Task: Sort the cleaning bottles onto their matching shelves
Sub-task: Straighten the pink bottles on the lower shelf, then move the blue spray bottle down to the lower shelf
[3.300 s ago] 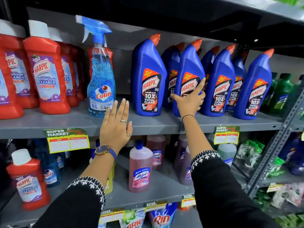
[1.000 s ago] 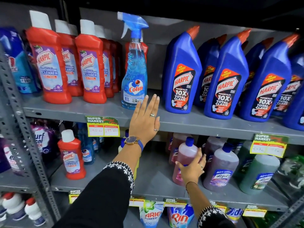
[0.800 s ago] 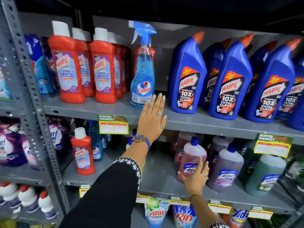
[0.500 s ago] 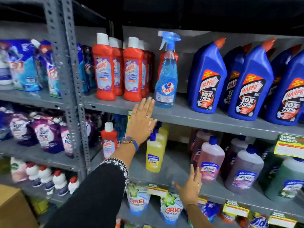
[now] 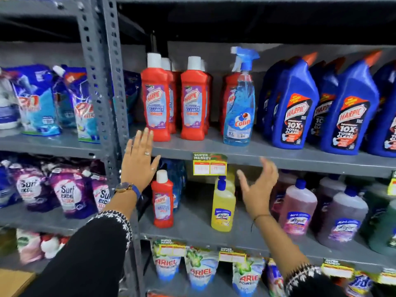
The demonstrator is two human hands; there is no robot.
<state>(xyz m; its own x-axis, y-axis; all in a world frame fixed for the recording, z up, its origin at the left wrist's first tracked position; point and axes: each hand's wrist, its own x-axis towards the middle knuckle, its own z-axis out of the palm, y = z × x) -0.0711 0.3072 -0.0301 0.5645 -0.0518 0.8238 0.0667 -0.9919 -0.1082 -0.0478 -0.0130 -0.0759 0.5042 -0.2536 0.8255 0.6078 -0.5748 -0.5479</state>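
Observation:
My left hand [image 5: 138, 161] is flat and open against the front edge of the upper grey shelf [image 5: 278, 156], just left of a small red Harpic bottle [image 5: 162, 200] that stands alone on the lower shelf [image 5: 192, 231]. My right hand [image 5: 257, 187] hovers open and empty in front of the lower shelf, right of a yellow Lizol bottle [image 5: 222, 205]. On the upper shelf stand red Harpic bathroom cleaners [image 5: 156, 99], a blue Colin spray bottle [image 5: 240, 103] and blue Harpic toilet cleaners [image 5: 293, 103].
Pink, purple and green Lizol bottles [image 5: 297, 211] fill the lower shelf to the right. A perforated grey upright [image 5: 100, 82] divides the racks. Detergent pouches [image 5: 70, 189] sit in the left rack, Ariel pouches [image 5: 201, 271] below. A cardboard box [image 5: 12, 281] is at bottom left.
The view has swung left. My left hand slid left along the upper shelf edge. My right hand left the pink Lizol bottle and rose, open, beside the yellow bottle.

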